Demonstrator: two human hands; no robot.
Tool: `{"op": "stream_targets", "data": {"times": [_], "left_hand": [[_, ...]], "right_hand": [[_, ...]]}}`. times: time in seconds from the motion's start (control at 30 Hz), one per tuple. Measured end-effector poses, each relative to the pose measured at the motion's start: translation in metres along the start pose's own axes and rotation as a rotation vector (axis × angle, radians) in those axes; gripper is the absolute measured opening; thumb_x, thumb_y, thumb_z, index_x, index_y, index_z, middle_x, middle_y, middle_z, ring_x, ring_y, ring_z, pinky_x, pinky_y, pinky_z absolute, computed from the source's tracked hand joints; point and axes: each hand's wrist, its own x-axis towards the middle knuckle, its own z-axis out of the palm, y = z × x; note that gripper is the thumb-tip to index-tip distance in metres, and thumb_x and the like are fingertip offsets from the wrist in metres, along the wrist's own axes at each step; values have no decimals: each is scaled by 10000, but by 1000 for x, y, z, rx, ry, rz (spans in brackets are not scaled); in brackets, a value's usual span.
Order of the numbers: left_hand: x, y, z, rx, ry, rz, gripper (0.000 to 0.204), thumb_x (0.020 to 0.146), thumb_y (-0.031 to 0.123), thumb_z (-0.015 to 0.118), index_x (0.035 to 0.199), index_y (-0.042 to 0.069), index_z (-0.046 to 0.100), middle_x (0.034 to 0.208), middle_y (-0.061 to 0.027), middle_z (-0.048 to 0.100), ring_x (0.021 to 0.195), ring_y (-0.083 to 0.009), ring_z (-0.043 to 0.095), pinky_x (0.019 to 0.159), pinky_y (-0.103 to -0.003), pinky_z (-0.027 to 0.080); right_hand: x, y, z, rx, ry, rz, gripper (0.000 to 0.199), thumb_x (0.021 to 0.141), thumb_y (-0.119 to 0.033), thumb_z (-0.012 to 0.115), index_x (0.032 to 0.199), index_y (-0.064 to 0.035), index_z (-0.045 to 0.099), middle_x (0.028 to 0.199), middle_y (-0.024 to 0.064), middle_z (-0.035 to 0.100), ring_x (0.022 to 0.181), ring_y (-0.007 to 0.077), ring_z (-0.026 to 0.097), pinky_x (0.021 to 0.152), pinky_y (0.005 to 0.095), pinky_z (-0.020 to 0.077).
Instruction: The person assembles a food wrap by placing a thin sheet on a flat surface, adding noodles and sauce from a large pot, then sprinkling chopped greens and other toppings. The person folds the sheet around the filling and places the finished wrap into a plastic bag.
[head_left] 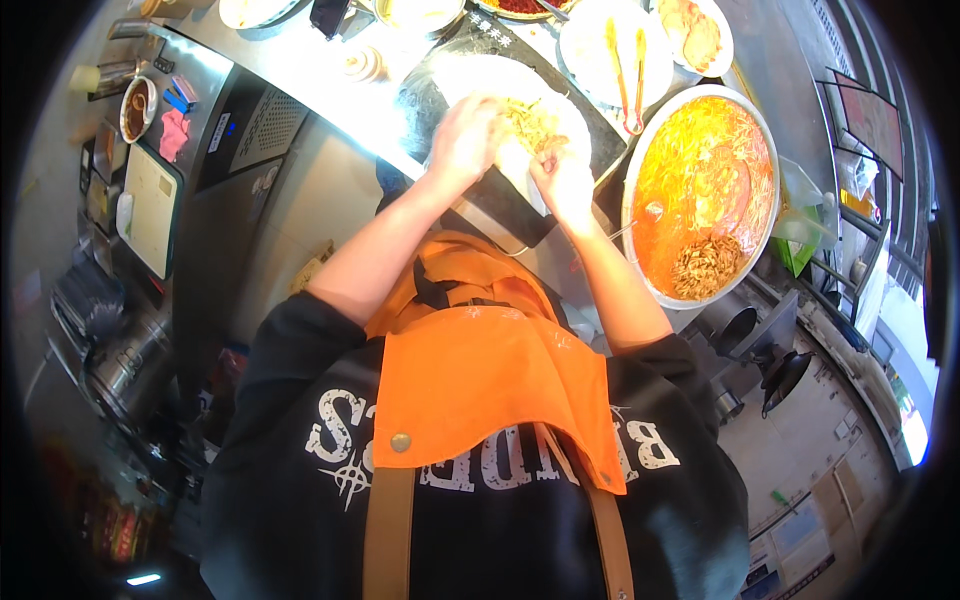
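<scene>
apron [490, 380], orange, nearest; beyond it, on a dark slab [604, 135] atop the table [300, 70], one sheet [497, 76], pale, round, likely dough, bearing shredded filling [530, 122]. left hand [468, 140] at the sheet's left side, blurred, grip cannot be told; right hand [562, 180] at its near right part, fingers curled, whether pinching sheet or filling unclear. sheet judged light, limp, easily torn, filling loose: best held by the bare rim, fingers spread.
</scene>
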Motion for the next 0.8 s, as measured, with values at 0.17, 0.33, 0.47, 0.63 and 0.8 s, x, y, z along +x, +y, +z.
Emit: {"op": "stream_targets", "data": {"times": [0.17,0.33,0.47,0.63,0.8], "left_hand": [[-62,10,-1,521,-135,215,390,812,254,878,1171,131,788,1341,-145,666,1216,-377,620,1055,-442,511],[-62,-1,23,548,-164,178,406,882,217,778,1283,154,771,1403,-181,670,1274,-426,600,1120,-476,480],[-49,-4,18,515,-183,118,413,884,96,706,1294,111,758,1398,-170,685,1304,-414,595,1127,-470,479],[-46,-6,23,454,-132,157,438,872,39,661,1292,116,763,1356,-161,711,1287,-401,612,1131,-462,477],[-47,-29,30,509,-57,266,287,925,111,633,1179,77,761,1239,-181,733,1176,-405,651,1028,-471,525]], "right_hand": [[25,11,5,-54,-98,-48,189,871,-237,768,826,-62,714,784,131,702,757,327,725,718,416,573],[41,10,3,-11,28,-290,168,891,-226,782,873,-68,730,788,149,715,777,356,732,705,439,571],[-2,22,-20,-113,62,-187,226,854,-255,839,921,-102,686,767,112,711,702,336,728,621,423,579],[-50,69,-8,-407,-39,-182,168,845,-218,783,932,-98,703,946,118,709,806,342,729,726,460,588],[-25,105,27,-555,358,-249,71,902,-127,678,928,-62,688,937,124,692,866,319,673,797,400,565]]}}
